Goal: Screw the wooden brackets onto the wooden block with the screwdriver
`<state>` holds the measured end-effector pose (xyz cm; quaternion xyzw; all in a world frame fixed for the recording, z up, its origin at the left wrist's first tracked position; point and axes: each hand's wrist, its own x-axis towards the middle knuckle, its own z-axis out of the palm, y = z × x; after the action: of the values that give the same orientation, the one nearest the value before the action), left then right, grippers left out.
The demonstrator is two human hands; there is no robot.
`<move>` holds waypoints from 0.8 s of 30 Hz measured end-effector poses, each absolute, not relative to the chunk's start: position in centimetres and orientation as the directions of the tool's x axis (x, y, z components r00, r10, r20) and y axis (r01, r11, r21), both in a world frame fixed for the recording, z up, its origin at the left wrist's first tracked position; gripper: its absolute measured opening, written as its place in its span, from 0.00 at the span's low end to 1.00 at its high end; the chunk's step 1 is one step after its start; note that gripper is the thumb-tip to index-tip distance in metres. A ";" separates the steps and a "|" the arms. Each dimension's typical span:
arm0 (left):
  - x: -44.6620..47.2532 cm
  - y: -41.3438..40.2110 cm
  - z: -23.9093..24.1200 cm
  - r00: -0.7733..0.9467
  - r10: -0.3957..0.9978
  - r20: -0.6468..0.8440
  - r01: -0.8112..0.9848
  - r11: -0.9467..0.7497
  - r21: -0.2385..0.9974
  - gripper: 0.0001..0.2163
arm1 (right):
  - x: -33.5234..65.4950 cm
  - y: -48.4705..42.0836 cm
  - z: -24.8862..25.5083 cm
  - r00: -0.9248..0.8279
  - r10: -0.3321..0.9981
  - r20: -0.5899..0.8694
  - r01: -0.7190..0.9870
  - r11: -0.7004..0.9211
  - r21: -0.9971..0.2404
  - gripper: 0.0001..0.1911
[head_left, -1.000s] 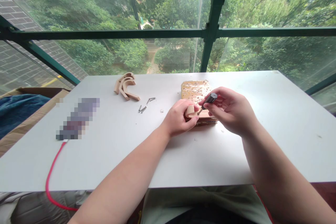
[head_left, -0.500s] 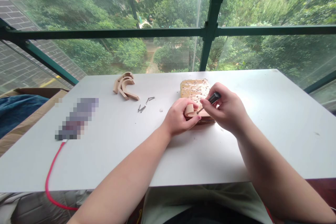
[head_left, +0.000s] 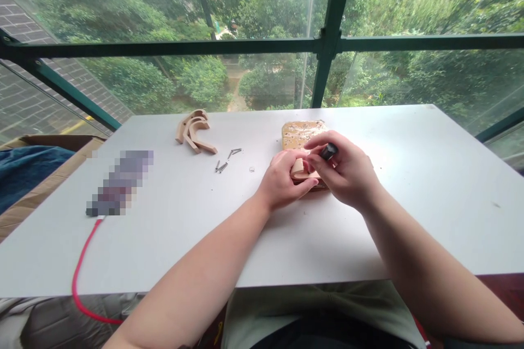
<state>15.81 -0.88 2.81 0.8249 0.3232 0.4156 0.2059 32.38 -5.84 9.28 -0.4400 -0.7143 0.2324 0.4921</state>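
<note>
Both hands are in close over the middle of the white worktop [head_left: 172,229], a little toward its far edge. The left hand [head_left: 282,185] has its fingers curled and pressed onto a small curved wooden piece [head_left: 298,168], pinning it against the near end of the wooden block [head_left: 301,133]. The right hand [head_left: 347,174] is closed around a black-handled screwdriver [head_left: 328,151], pinched between thumb and fingertips, handle tilted up and away; its tip is hidden behind the fingers, so whether it meets the piece cannot be told. The two hands touch or nearly touch over the piece.

The block lies flat, its long side running toward the far edge, with bare surface showing between it and that edge.

Off to the left, well apart from the hands, a few loose screws [head_left: 223,165] lie scattered, and a small ring [head_left: 251,169] sits between them and the left hand. Farther toward the far left corner rests a stack of curved wooden pieces [head_left: 193,130]. Near the left edge sits a blurred-out object [head_left: 118,182], with a red cable [head_left: 79,272] running from it over the near edge.

The whole right half of the worktop is open, and so is a broad strip along the near edge, crossed only by the forearms. Beyond the far edge stands a green-framed window [head_left: 327,43].
</note>
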 end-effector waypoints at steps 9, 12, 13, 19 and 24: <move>15.9 -1.0 3.0 0.414 0.701 0.581 0.353 -0.711 0.608 0.14 | 33.1 -6.0 10.1 -0.190 0.885 0.426 0.382 0.466 -0.798 0.10; 16.0 -1.1 3.0 0.408 0.721 0.560 0.366 -0.691 0.623 0.14 | 33.3 -5.8 9.9 -0.171 0.905 0.390 0.440 0.424 -0.791 0.07; 16.1 -1.1 3.1 0.406 0.726 0.555 0.371 -0.686 0.626 0.13 | 33.3 -5.8 9.8 -0.166 0.908 0.385 0.449 0.417 -0.790 0.06; 16.2 -1.3 3.2 0.407 0.728 0.552 0.374 -0.684 0.626 0.13 | 33.0 -5.7 9.5 -0.133 0.903 0.408 0.452 0.422 -0.786 0.07; 16.0 -1.1 3.1 0.426 0.680 0.597 0.338 -0.731 0.592 0.13 | 33.2 -5.5 9.6 -0.027 0.894 0.448 0.546 0.389 -0.742 0.18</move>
<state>16.03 -1.10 3.13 0.8213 0.3100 0.4371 0.1956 33.21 -5.51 9.65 -0.5201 -0.6919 0.1872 0.4645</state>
